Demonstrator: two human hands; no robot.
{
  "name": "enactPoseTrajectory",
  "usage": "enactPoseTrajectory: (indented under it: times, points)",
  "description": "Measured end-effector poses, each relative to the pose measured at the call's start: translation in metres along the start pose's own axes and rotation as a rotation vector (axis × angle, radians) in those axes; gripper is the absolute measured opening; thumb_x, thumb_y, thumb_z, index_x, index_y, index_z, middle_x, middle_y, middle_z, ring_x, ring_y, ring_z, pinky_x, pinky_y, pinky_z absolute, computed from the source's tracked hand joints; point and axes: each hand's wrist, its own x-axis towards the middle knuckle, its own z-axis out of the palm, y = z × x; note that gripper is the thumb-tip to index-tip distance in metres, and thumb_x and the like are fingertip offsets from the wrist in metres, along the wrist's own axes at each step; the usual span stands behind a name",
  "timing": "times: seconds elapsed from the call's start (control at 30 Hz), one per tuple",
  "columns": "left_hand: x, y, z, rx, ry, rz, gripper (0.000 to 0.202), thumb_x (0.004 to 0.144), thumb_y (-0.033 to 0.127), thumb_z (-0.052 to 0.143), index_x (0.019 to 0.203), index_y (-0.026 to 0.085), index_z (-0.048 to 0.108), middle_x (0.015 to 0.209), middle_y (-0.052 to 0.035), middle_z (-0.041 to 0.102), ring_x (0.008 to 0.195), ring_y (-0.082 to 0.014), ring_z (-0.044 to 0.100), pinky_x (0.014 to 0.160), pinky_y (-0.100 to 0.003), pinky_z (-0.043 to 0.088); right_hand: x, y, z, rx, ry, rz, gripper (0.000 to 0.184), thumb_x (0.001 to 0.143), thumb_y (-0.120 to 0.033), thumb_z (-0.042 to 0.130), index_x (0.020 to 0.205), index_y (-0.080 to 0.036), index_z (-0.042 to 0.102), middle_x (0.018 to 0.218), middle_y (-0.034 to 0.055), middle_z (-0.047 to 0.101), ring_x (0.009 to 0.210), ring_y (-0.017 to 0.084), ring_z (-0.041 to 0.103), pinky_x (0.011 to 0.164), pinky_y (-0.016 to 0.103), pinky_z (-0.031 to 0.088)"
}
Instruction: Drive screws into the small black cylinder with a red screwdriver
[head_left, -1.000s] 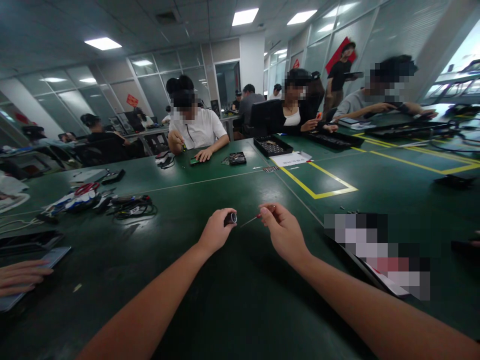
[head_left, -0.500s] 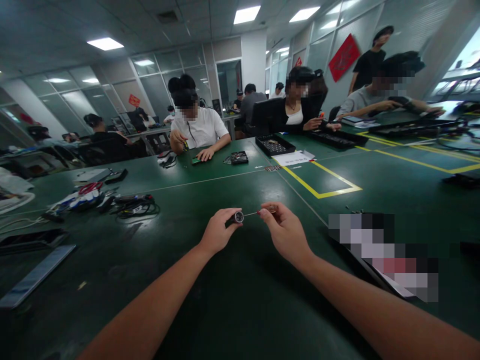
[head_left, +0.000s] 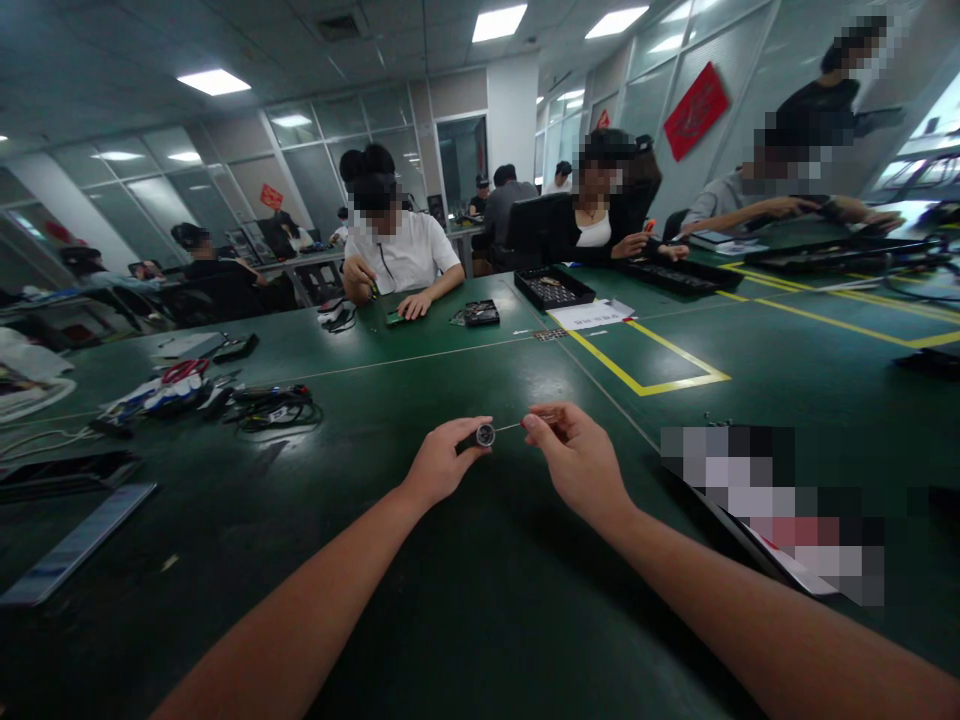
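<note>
Between the thumb and fingers of my left hand (head_left: 442, 460) is a small dark round part (head_left: 486, 436), its ringed end facing me. My right hand (head_left: 581, 455) is closed on a screwdriver (head_left: 553, 414) with a clear handle and a red tip to the handle. Its thin metal shaft points left to the round part's side; I cannot tell whether the tip sits in a screw. Both hands are held over the green table (head_left: 465, 580).
Left lie tangled cables (head_left: 274, 408) and a flat glossy panel (head_left: 79, 545). A partly blurred dark tray (head_left: 739, 535) is at the right. Across the table, a person in white (head_left: 405, 250) works, with black trays (head_left: 553, 288) and yellow tape (head_left: 649, 388) nearby.
My hands keep the same hold on the round part and the screwdriver. The whole view has shifted slightly. The standing person at the back right has moved to the right.
</note>
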Motion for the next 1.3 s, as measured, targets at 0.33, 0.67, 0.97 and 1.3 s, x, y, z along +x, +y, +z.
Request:
enactPoseTrajectory:
  times: [0.33, 0.67, 0.97, 1.3]
  points:
    - [-0.001, -0.006, 0.004, 0.066, 0.003, 0.016, 0.042, 0.088, 0.02, 0.072, 0.128, 0.028, 0.064, 0.127, -0.0031, 0.067, 0.121, -0.0229, 0.06, 0.108, -0.045, 0.045, -0.005, -0.004, 0.002, 0.006, -0.035, -0.042, 0.04, 0.1, -0.051, 0.042, 0.089, -0.021, 0.066, 0.063, -0.0018, 0.055, 0.058, 0.016, 0.054, 0.057, 0.029, 0.041]
    - [0.0, -0.006, 0.002, 0.035, 0.058, -0.019, 0.04, 0.088, 0.018, 0.072, 0.127, 0.027, 0.065, 0.127, -0.0042, 0.067, 0.121, -0.0229, 0.059, 0.109, -0.045, 0.043, -0.009, -0.003, 0.003, -0.22, -0.013, -0.102, 0.034, 0.099, -0.036, 0.039, 0.111, -0.02, 0.067, 0.079, 0.0022, 0.067, 0.065, 0.019, 0.058, 0.063, 0.031, 0.041]
    - [0.0, -0.006, 0.001, 0.055, 0.045, 0.006, 0.039, 0.088, 0.02, 0.071, 0.126, 0.028, 0.065, 0.126, -0.0037, 0.068, 0.12, -0.0233, 0.059, 0.107, -0.044, 0.045, -0.009, -0.004, 0.003, -0.206, -0.062, -0.083, 0.04, 0.102, -0.047, 0.035, 0.102, -0.023, 0.068, 0.077, 0.0026, 0.067, 0.069, 0.021, 0.063, 0.064, 0.033, 0.043]
    - [0.0, -0.006, 0.002, 0.047, 0.023, 0.031, 0.036, 0.087, 0.021, 0.073, 0.123, 0.026, 0.067, 0.122, -0.004, 0.07, 0.116, -0.0229, 0.061, 0.104, -0.043, 0.046, -0.008, -0.002, 0.004, -0.199, -0.043, -0.049, 0.027, 0.095, -0.035, 0.044, 0.112, -0.021, 0.058, 0.083, 0.0039, 0.068, 0.069, 0.021, 0.063, 0.063, 0.033, 0.044]
